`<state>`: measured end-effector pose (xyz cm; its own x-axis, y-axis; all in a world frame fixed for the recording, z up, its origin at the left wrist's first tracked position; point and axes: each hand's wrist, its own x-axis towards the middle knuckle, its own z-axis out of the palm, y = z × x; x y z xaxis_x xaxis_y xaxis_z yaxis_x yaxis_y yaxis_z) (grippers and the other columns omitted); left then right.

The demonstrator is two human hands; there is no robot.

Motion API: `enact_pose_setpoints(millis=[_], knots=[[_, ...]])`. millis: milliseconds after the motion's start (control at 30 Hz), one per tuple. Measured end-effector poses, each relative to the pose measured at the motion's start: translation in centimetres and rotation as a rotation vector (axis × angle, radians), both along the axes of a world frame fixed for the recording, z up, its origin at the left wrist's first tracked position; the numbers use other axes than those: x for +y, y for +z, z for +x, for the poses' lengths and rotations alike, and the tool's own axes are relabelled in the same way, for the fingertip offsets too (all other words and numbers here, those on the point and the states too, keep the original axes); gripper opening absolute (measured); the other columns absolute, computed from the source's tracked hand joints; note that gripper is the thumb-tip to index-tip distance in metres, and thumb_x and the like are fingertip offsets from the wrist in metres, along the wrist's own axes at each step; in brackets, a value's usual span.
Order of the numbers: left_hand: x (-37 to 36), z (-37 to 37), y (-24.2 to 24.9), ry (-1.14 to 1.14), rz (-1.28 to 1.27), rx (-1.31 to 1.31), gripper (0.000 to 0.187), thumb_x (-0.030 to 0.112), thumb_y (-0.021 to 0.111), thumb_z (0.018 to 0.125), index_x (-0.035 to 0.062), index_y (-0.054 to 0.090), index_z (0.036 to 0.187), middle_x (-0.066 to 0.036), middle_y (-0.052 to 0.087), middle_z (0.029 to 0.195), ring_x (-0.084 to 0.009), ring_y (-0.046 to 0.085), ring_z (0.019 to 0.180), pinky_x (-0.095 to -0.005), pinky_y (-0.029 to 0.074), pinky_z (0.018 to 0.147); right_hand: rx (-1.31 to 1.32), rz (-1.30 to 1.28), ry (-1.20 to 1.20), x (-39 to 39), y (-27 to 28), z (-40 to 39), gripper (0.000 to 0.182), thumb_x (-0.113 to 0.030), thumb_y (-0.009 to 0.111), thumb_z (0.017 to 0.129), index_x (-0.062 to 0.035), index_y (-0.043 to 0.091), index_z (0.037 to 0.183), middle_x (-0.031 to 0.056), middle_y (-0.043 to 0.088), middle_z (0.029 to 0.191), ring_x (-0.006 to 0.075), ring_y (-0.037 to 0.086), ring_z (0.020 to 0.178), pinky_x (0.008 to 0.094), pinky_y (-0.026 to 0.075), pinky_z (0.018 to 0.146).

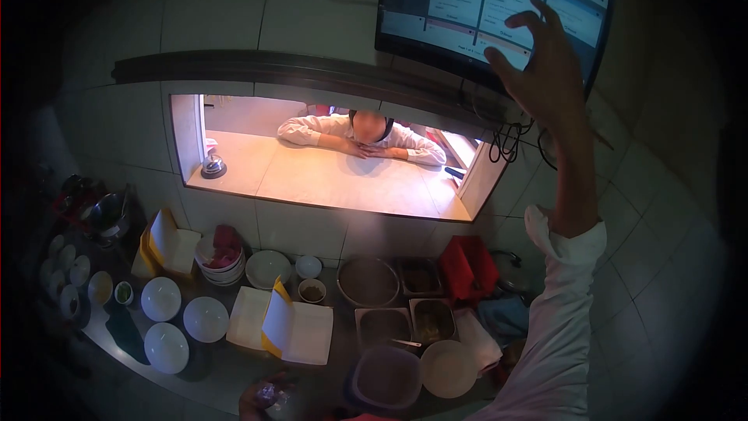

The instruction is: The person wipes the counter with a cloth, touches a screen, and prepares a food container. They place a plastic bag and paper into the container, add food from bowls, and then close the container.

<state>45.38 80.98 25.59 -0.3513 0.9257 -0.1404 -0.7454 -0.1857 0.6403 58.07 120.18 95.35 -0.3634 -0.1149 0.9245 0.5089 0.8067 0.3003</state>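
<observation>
My right hand (545,62) is raised in front of a wall-mounted screen (456,0), its fingers bent and spread apart with nothing in them. The screen shows several panels of text. Low at the bottom edge, my left hand (253,401) is dim and partly cut off. Its fingers curl around a crumpled, shiny clear plastic (270,394). Just above that hand lies an open takeaway box (308,334), white inside with a yellow edge. To the left of the box are several white bowls (206,320).
A person (335,139) leans on the lit counter of a serving hatch (312,179), near a call bell (213,166). Metal food pans (383,327), a purple-rimmed tub (387,378), a red container (467,267) and stacked bowls (222,269) crowd the worktop. Cables (510,140) hang below the screen.
</observation>
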Motion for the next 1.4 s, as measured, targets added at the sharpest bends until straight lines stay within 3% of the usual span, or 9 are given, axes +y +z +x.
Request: enact_pose_setpoints(millis=[267,367,467,500,533,600,800,1133,1400], knots=[[-1.0,-1.9,-3.6,-0.130,0.157,0.352,0.048,0.012,0.052,0.093,-0.0050,0.041,0.137,-0.024,0.052,0.132,-0.0259,0.056,0.118,-0.0356,0.041,0.101,-0.153,0.177,0.154,4.2,-1.6,0.3,0.044,-0.032,0.073,0.077,-0.0045,0.059,0.108,0.0201,0.048,0.137,0.0342,0.051,0.122,0.0416,0.044,0.097],[-1.0,-0.7,-3.3,-0.055,0.235,0.515,0.049,0.015,0.048,0.095,-0.0025,0.037,0.140,-0.022,0.051,0.134,-0.0237,0.055,0.118,-0.0338,0.042,0.101,-0.155,-0.304,0.020,0.3,-2.0,1.2,0.055,-0.039,0.071,0.082,-0.0074,0.052,0.123,0.0124,0.023,0.152,0.0383,0.044,0.125,0.0517,0.039,0.103],[-0.8,0.1,-2.7,0.075,0.305,0.768,0.050,0.018,0.045,0.098,-0.0001,0.034,0.143,-0.021,0.050,0.135,-0.0214,0.054,0.119,-0.0320,0.042,0.100,-0.170,0.132,0.055,5.7,-0.6,1.1,0.070,-0.051,0.068,0.079,-0.0062,0.050,0.130,0.0198,0.047,0.135,0.0327,0.066,0.084,0.0413,0.056,0.072],[-0.6,0.1,-2.3,0.092,0.314,0.803,0.050,0.019,0.044,0.098,0.0007,0.032,0.144,-0.020,0.050,0.136,-0.0206,0.054,0.119,-0.0314,0.042,0.100,-0.194,-0.077,-0.082,1.2,-1.3,1.3,0.052,-0.035,0.069,0.082,-0.0040,0.051,0.120,0.0172,0.022,0.151,0.0373,0.046,0.124,0.0491,0.045,0.097],[-0.3,-0.1,-2.8,0.111,0.305,0.808,0.050,0.019,0.044,0.098,0.0007,0.032,0.144,-0.020,0.050,0.136,-0.0206,0.054,0.119,-0.0314,0.042,0.100,-0.193,-0.076,-0.061,0.4,-1.2,0.5,0.052,-0.035,0.069,0.082,-0.0040,0.051,0.120,0.0172,0.022,0.151,0.0373,0.046,0.124,0.0491,0.045,0.097],[1.0,-0.2,-3.4,-0.133,0.254,-0.206,0.052,0.021,0.045,0.098,0.0041,0.032,0.145,-0.024,0.050,0.135,-0.0226,0.054,0.118,-0.0340,0.040,0.103,-0.163,-0.106,-0.129,0.0,-1.3,0.6,0.049,-0.034,0.068,0.083,-0.0034,0.051,0.118,0.0180,0.023,0.150,0.0377,0.047,0.123,0.0490,0.048,0.094],[1.0,-1.5,-4.7,-0.302,0.495,-0.523,0.052,0.016,0.046,0.096,0.0091,0.031,0.146,-0.029,0.043,0.138,-0.0169,0.066,0.091,-0.0220,0.057,0.067,-0.105,-0.107,-0.257,-1.1,-0.6,-1.9,0.050,-0.038,0.066,0.083,-0.0056,0.051,0.118,0.0220,0.022,0.150,0.0414,0.046,0.122,0.0501,0.049,0.092],[0.8,-1.2,-3.6,-0.273,0.405,-0.530,0.052,0.016,0.044,0.097,0.0098,0.028,0.147,-0.031,0.039,0.139,-0.0120,0.066,0.077,-0.0172,0.057,0.057,-0.103,-0.132,-0.236,-1.1,-0.6,-1.7,0.050,-0.040,0.067,0.082,-0.0078,0.052,0.117,0.0206,0.021,0.152,0.0436,0.044,0.126,0.0529,0.049,0.092],[1.5,-2.0,-7.6,-0.252,0.382,-0.412,0.063,0.016,0.051,0.093,0.0085,0.023,0.149,-0.028,0.042,0.139,-0.0267,0.063,0.107,-0.0324,0.055,0.085,-0.129,-0.165,-0.263,-0.5,-1.3,-1.9,0.050,-0.041,0.067,0.083,-0.0060,0.055,0.118,0.0168,0.011,0.156,0.0426,0.043,0.127,0.0517,0.049,0.094]])
